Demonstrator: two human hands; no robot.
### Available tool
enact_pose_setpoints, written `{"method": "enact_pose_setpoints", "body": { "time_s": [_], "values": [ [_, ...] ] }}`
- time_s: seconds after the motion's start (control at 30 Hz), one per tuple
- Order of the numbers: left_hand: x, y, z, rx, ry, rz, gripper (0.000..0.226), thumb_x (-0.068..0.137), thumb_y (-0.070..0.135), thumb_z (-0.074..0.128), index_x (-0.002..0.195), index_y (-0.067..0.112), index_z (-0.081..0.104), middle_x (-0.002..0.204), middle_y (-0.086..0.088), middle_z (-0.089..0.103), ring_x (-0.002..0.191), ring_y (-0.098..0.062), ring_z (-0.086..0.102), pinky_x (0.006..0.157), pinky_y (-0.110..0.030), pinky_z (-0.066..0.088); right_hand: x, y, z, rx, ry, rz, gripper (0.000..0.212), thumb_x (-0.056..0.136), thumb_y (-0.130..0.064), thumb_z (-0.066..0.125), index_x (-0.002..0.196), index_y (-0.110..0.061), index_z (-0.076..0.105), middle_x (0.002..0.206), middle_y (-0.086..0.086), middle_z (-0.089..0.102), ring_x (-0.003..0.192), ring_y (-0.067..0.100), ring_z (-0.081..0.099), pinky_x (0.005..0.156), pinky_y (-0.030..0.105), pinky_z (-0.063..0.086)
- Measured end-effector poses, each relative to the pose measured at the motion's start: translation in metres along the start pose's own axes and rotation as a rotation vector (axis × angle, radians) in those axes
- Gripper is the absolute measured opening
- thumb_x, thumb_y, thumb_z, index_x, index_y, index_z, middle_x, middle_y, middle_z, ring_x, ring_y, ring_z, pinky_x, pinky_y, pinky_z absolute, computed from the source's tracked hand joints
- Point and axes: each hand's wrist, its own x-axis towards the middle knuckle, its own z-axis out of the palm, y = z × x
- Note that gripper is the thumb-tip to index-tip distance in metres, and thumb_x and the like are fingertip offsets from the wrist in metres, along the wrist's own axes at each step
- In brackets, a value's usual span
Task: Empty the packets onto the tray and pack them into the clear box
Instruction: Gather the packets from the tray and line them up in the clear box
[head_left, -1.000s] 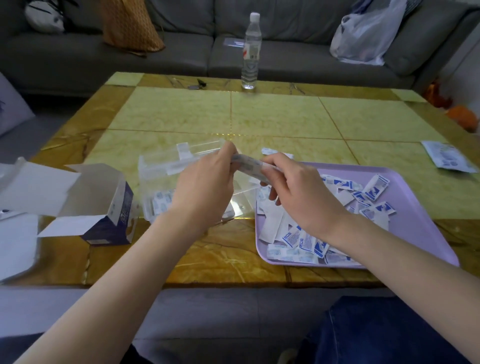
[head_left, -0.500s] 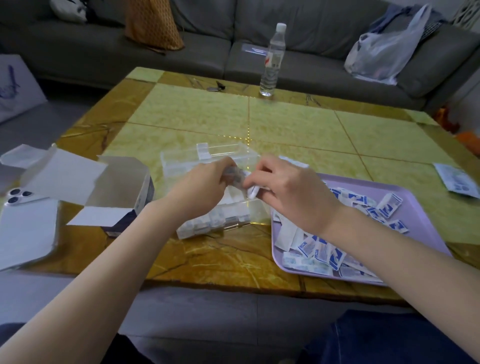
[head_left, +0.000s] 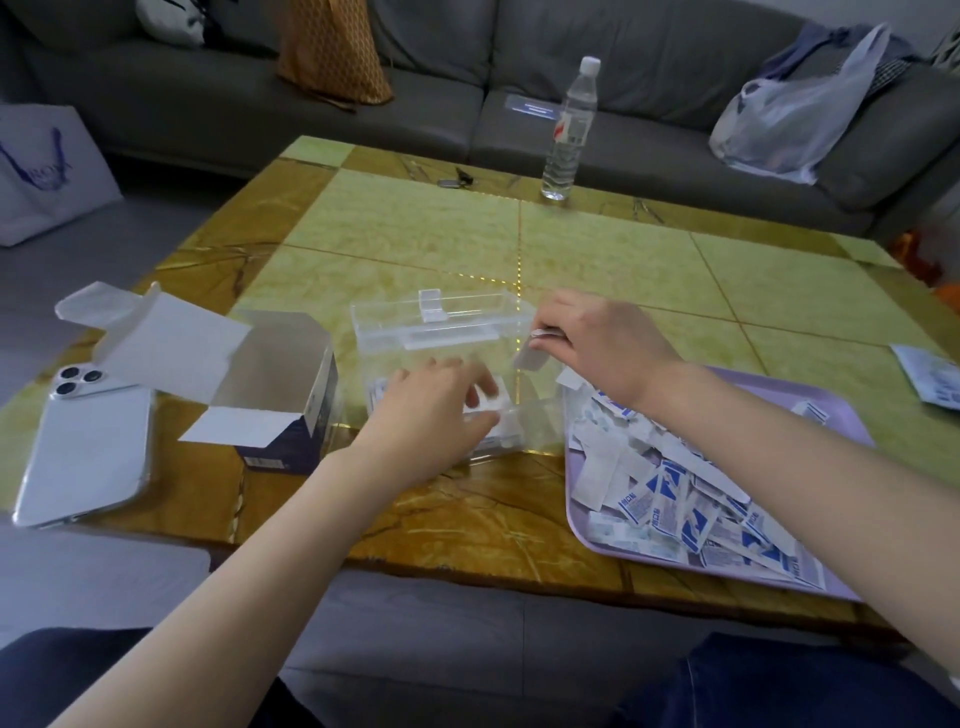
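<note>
Marbled yellow table fills the view, and the job looks to me about half done. At the near right corner the tray carries a thick heap of packets, so the emptying seems finished while most of the packing is left. A phone lies at the near left corner. Further in, an open carton with nothing showing inside stands just left of the clear box. The box sits near the table's middle, open at the top, with only a few packets visible on its floor. The left hand reaches over the box's near wall, fingers down among those packets. They are blurred, so I cannot tell whether they grip anything. The right hand hovers at the box's right rim, above the tray's far left corner. Its thumb and fingers pinch a thin stack of packets, probably the next lot to go in. One flat sachet lies apart at the right edge. A bottle stands at the far edge, with the sofa behind it.
</note>
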Motion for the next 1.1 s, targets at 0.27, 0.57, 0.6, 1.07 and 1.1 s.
{"method": "enact_pose_setpoints", "body": {
  "time_s": [0.27, 0.57, 0.6, 1.07, 1.1],
  "values": [
    [-0.005, 0.000, 0.005, 0.027, 0.031, 0.032, 0.013, 0.092, 0.027, 0.054, 0.103, 0.025, 0.061, 0.099, 0.008, 0.062, 0.100, -0.015, 0.047, 0.080, -0.025, 0.022, 0.014, 0.002, 0.020, -0.202, -0.021, -0.091, 0.012, 0.087, -0.019, 0.056, 0.082, -0.012, 0.063, 0.080, 0.002, 0.062, 0.078, 0.024, 0.061, 0.053, 0.026, 0.036],
    [-0.004, -0.001, 0.007, -0.040, 0.019, 0.015, 0.013, 0.091, 0.024, 0.057, 0.101, 0.022, 0.064, 0.098, 0.005, 0.064, 0.099, -0.016, 0.050, 0.084, -0.028, 0.032, 0.027, -0.004, 0.027, -0.165, -0.751, -0.063, 0.008, 0.087, -0.020, 0.061, 0.088, -0.016, 0.067, 0.063, -0.013, 0.048, 0.059, 0.008, 0.046, 0.053, 0.023, 0.037],
    [-0.004, -0.001, 0.007, -0.049, 0.013, 0.013, 0.013, 0.090, 0.023, 0.058, 0.101, 0.022, 0.064, 0.097, 0.004, 0.064, 0.099, -0.016, 0.049, 0.085, -0.029, 0.035, 0.029, -0.006, 0.027, -0.165, -0.773, -0.061, 0.008, 0.086, -0.019, 0.061, 0.090, -0.016, 0.068, 0.061, -0.014, 0.047, 0.056, 0.007, 0.043, 0.050, 0.021, 0.033],
    [-0.003, -0.002, 0.005, -0.096, -0.027, -0.007, 0.013, 0.090, 0.021, 0.059, 0.100, 0.020, 0.066, 0.097, 0.002, 0.065, 0.099, -0.018, 0.052, 0.092, -0.035, 0.041, 0.048, -0.014, 0.038, -0.070, -1.037, 0.037, 0.025, 0.080, -0.027, 0.072, 0.098, -0.011, 0.071, 0.097, 0.005, 0.071, 0.079, 0.019, 0.060, 0.063, 0.025, 0.045],
    [-0.003, -0.002, 0.005, -0.099, -0.027, -0.006, 0.012, 0.090, 0.021, 0.059, 0.100, 0.020, 0.066, 0.097, 0.002, 0.065, 0.099, -0.017, 0.052, 0.092, -0.035, 0.041, 0.047, -0.013, 0.040, -0.052, -1.016, 0.060, 0.020, 0.082, -0.023, 0.069, 0.098, -0.010, 0.072, 0.098, 0.007, 0.071, 0.079, 0.020, 0.061, 0.061, 0.024, 0.044]
  ]
}}
